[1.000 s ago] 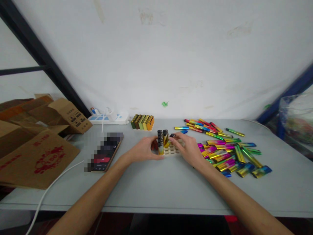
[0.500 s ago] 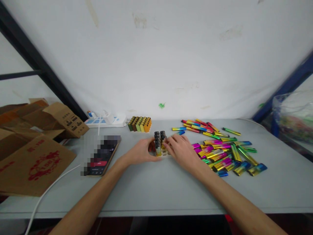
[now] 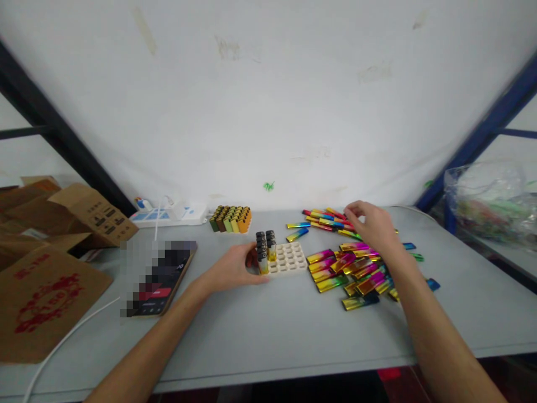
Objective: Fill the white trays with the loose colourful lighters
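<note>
The left grip (image 3: 230,268) curled against the upright lighters (image 3: 263,252) in the white tray (image 3: 287,258), though whether it gripped them was unclear. The open right grip (image 3: 369,226) hovered above a loose heap (image 3: 344,274). A careless knock could have toppled the lighters.

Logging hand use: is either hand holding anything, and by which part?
Right hand holds nothing visible; left hand touches the upright black-topped sticks; grip unclear.

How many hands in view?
2. The left hand is at the left edge of the white holed tray; the right hand is above the far side of the pile of metallic sticks. No others visible.
</note>
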A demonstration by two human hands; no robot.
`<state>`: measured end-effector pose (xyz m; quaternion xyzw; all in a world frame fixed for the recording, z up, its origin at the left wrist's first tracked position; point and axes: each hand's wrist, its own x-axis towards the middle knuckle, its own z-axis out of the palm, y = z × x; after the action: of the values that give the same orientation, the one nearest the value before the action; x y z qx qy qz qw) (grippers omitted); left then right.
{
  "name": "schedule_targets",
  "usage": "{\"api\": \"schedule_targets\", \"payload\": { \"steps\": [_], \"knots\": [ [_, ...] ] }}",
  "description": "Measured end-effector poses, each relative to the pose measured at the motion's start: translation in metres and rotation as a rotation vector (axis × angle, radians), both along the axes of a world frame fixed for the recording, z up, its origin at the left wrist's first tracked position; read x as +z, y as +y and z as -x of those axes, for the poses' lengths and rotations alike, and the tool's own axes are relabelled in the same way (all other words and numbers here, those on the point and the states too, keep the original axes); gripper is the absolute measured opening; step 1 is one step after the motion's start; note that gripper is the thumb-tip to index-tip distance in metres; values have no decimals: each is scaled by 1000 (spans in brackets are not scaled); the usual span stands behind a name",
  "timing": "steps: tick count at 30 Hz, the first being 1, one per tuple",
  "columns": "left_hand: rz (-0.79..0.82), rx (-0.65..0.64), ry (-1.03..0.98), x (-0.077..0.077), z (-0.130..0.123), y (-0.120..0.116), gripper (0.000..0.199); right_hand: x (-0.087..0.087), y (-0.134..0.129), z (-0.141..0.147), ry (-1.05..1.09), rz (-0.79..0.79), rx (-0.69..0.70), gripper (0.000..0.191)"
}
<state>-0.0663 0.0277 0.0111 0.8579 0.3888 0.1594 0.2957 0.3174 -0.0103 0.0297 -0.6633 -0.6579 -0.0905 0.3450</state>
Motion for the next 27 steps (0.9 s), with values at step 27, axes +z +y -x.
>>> {"api": "schedule_targets", "payload": {
  "steps": [27],
  "knots": [
    [23,-19,-58,-2,0,1,49,-46,-17,-118,17,252,47,73]
  ]
}}
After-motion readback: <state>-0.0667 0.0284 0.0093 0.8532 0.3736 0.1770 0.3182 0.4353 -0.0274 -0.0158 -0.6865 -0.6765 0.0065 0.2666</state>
